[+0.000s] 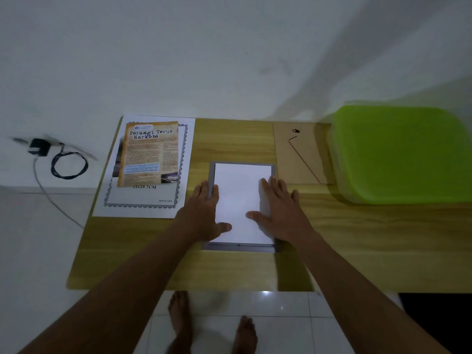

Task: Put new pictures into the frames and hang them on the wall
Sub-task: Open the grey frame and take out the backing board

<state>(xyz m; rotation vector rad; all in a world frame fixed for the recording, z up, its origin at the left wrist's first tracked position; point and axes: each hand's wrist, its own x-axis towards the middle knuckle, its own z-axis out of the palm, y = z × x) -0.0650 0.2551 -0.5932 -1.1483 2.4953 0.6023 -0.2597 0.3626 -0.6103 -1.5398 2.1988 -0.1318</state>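
My only view is head-worn (wide-angle), looking steeply down over the wooden table toward the wall, close above.

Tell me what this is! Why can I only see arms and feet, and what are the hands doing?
The camera sits on a person's head and looks down, so you see only their arms and bare feet. The left hand and right hand lie flat, pressing a white sheet into a grey frame on the wooden table. Nothing is gripped. Left of it lies a printed poster; to the right, a brown backing board and something green and plastic.
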